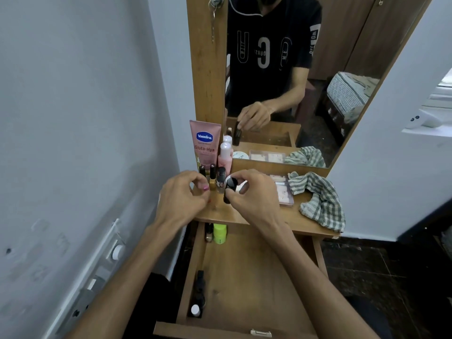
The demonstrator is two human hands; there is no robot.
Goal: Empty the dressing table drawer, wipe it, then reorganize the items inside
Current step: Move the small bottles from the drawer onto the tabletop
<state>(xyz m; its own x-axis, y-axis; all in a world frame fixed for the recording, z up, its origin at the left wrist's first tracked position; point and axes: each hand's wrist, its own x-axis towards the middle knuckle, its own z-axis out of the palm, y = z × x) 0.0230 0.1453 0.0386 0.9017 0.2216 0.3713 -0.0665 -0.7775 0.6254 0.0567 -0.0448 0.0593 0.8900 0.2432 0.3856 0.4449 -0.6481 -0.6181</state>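
Between the right hand (247, 192) fingertips sits 1 pinched black bottle (230, 189); left hand (184, 194) curled, contents unclear; set it upright beside others.

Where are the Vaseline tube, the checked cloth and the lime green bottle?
Vaseline tube (205, 143): head view, on its label.
Checked cloth (320, 199): head view, middle fold.
Lime green bottle (219, 233): head view, its side, in the drawer.
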